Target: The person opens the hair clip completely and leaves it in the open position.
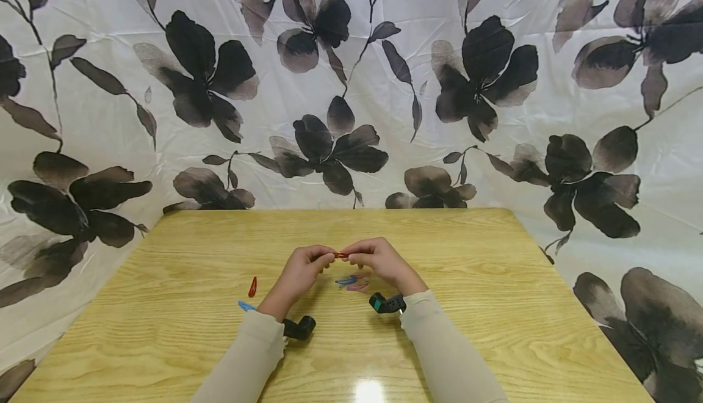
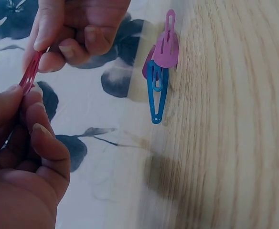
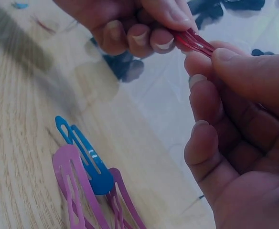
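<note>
Both hands hold a red snap hair clip [image 1: 341, 255] between them above the table, each pinching one end with thumb and fingertips. My left hand [image 1: 303, 272] comes in from the left, and my right hand [image 1: 389, 264] from the right. In the left wrist view the red clip [image 2: 30, 72] slants between the two sets of fingertips. Its slotted middle shows in the right wrist view, while its ends are covered by fingers. Below the hands lies a small cluster: a blue hair clip [image 3: 89, 157] partly overlapping two pink ones, the nearer pink clip [image 3: 72, 183] among them.
Left of the left forearm, another red hair clip [image 1: 252, 287] lies on the wooden table [image 1: 472, 330]. A light blue clip [image 1: 246, 306] sits partly behind the left wrist. Dark wrist cameras are strapped on both wrists. A floral cloth [image 1: 406, 85] hangs behind the table.
</note>
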The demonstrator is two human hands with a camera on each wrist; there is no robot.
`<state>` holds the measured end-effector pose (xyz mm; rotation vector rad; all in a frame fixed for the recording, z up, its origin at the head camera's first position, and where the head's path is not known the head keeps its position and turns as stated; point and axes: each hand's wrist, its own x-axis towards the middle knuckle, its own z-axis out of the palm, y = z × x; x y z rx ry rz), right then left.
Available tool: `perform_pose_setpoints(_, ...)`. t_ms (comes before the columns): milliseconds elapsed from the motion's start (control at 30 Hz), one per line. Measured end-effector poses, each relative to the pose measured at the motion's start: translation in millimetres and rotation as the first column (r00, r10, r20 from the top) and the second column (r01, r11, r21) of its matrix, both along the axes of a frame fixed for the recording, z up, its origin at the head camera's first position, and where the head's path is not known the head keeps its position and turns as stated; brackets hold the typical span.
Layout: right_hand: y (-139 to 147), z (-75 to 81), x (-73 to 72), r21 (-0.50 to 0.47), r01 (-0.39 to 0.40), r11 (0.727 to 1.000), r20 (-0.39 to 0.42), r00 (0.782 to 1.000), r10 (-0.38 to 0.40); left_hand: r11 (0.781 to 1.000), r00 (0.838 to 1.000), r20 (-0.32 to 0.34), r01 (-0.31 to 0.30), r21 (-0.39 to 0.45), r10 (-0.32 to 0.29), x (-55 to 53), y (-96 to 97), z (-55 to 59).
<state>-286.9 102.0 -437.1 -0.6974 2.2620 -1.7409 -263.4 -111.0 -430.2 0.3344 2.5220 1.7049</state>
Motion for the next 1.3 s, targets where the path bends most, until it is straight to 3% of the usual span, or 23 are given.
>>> perform_pose_setpoints(467, 3.6, -1.9, 0.1, -0.039, -0.040, 0.998, 0.027, 0.999, 0.041, 0.996, 0.997, 0.020, 0.075, 0.047, -0.076, 0.4, -4.2, -0.4)
perform_pose_setpoints(933, 4.1, 1.2, 2.3, -0.063, -0.057, 0.996, 0.037, 0.998, 0.060, 0.994, 0.995, 0.020, 0.094, 0.046, -0.095, -0.1, -5.5, 0.3)
perform_pose_setpoints(1167, 5.3, -0.2, 2.2, -0.031, -0.015, 0.999, 0.016, 1.000, 0.015, 0.988, 0.990, 0.012, 0.139, 0.061, -0.140, 0.8, -3.5, -0.7)
perform_pose_setpoints(1300, 4.9, 1.4, 2.8, -0.032, -0.008, 0.999, 0.025, 1.000, 0.009, 0.991, 0.993, 0.006, 0.120, 0.057, -0.121, 0.1, -3.3, -2.2)
